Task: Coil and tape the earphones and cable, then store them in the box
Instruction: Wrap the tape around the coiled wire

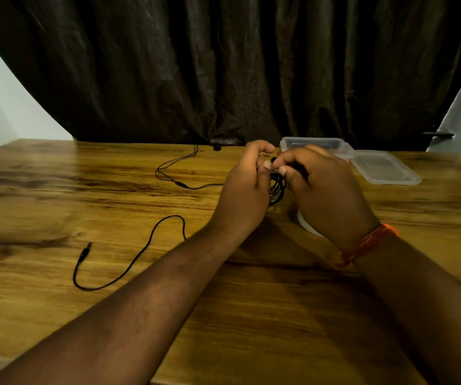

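Note:
Both hands meet above the table's middle. My left hand (247, 187) and my right hand (321, 187) pinch a small coil of black cable (277, 187) between thumbs and fingertips; the coil hangs between them. A black earphone wire (174, 173) trails left from the hands across the wood, with one earbud (217, 147) at the table's back edge. Another loose stretch of black cable (140, 254) curves to the front left and ends in a jack plug (85, 252). A clear plastic box (316, 144) stands behind my right hand.
The box's clear lid (384, 168) lies flat to the right of the box. A white round object (305, 225), partly hidden, sits under my right wrist. The wooden table (57, 190) ends at a dark curtain (223, 65) behind.

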